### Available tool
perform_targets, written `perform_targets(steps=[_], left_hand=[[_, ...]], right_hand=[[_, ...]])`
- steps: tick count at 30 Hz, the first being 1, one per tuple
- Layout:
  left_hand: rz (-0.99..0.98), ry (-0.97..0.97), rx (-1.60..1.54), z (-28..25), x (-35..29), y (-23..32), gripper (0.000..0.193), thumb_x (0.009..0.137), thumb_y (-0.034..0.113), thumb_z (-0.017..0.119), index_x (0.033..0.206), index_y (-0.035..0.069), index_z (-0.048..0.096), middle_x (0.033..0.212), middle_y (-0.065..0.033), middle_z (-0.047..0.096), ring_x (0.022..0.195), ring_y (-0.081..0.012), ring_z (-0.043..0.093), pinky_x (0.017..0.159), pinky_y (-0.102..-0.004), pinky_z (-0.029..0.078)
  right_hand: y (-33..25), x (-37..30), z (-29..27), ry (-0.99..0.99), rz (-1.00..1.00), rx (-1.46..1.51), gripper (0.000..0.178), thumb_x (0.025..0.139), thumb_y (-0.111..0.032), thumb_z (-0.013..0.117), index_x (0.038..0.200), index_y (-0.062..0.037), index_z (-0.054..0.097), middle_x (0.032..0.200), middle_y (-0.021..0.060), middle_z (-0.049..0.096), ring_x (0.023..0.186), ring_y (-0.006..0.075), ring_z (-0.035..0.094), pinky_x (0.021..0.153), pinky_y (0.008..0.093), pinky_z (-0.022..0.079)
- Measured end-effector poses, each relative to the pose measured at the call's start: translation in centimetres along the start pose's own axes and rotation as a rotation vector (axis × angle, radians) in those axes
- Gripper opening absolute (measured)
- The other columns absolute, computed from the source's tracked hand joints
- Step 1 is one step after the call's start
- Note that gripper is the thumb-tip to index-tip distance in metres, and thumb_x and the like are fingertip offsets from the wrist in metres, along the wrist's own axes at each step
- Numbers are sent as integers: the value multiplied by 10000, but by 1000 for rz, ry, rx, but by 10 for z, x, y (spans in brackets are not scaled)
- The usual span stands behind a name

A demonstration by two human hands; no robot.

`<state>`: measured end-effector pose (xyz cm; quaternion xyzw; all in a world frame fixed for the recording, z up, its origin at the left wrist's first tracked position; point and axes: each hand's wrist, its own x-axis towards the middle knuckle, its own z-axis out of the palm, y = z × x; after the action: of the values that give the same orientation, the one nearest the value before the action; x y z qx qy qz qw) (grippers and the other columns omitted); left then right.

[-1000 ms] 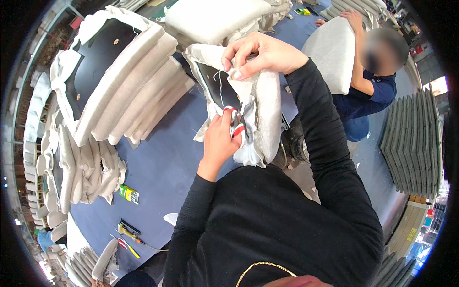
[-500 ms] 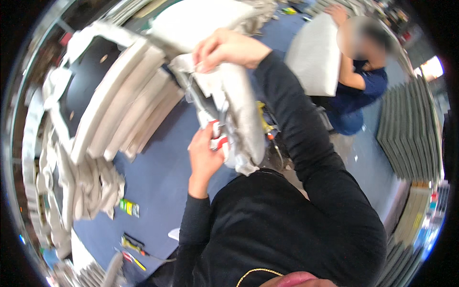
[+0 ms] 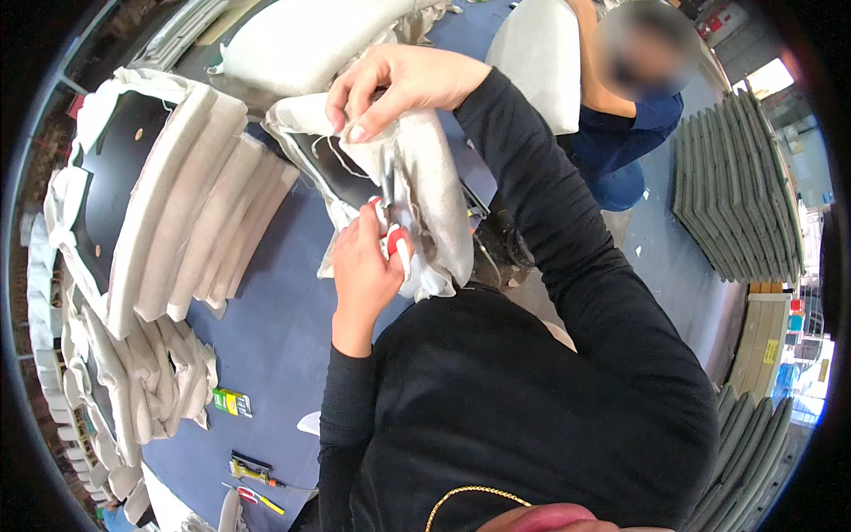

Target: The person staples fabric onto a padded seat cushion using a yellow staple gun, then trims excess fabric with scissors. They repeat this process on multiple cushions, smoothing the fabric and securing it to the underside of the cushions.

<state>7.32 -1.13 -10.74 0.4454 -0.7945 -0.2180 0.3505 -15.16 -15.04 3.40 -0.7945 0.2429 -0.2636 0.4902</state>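
Note:
My left hand (image 3: 362, 270) is closed round the red and white handles of a pair of scissors (image 3: 396, 241). Their blades point up along the edge of a beige fabric-covered padded panel (image 3: 443, 199). The panel is tilted in front of my body, its dark backing board (image 3: 332, 168) showing inside the fabric edge. At the panel's top, my right hand (image 3: 403, 84) pinches the loose fabric between thumb and fingers. A loose thread hangs just below those fingers. How far the blades have gone into the fabric cannot be made out.
Beige padded panels (image 3: 182, 204) are stacked at left on the blue table (image 3: 275, 355). Nearer lie a green-yellow packet (image 3: 232, 402), a yellowish air tool (image 3: 253, 468) and red-handled scissors (image 3: 246, 493). At right, another person (image 3: 612, 146) handles a light panel (image 3: 536, 66) near stacked grey panels (image 3: 736, 195).
The view has shifted, moving most surroundings up or left. My held panel has turned, showing more dark backing. My right-hand fingers have spread somewhat along the fabric edge; the scissors remain in my left hand.

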Motion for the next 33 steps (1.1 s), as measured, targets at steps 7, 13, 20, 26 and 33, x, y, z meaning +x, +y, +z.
perform_targets(steps=[7,13,20,26,33], left_hand=[[22,-33,144,4,12,7,514,948,208,746,1353,-61,579,870,-212,705,873,-434,704,786,-526,547],[-115,56,48,-14,12,-6,350,995,208,740,1286,54,623,979,-193,747,870,-394,755,760,-473,580],[-77,4,59,-23,-7,-28,310,968,145,750,1254,66,659,923,-108,710,752,-227,709,706,-372,570],[-212,14,-95,-10,-18,-23,331,912,141,778,1214,49,681,909,-140,711,776,-326,718,714,-421,576],[-125,38,-8,15,-15,-23,326,911,125,782,1215,66,682,851,-93,690,677,-203,655,688,-348,557]], right_hand=[[13,10,-10,60,-14,22,145,848,-140,869,851,0,835,1079,93,777,1041,186,699,972,328,507],[37,77,-13,177,48,117,173,800,-108,878,932,4,867,1084,85,812,956,153,708,906,294,526],[34,79,-9,246,166,185,134,764,-79,883,872,-2,867,1060,75,810,908,144,716,850,306,556],[28,61,-7,184,130,184,97,778,-58,860,861,-8,865,1065,78,810,918,155,724,892,310,554],[5,48,-15,27,73,-122,88,817,-105,858,847,-22,856,1119,72,801,971,185,712,898,328,549]])
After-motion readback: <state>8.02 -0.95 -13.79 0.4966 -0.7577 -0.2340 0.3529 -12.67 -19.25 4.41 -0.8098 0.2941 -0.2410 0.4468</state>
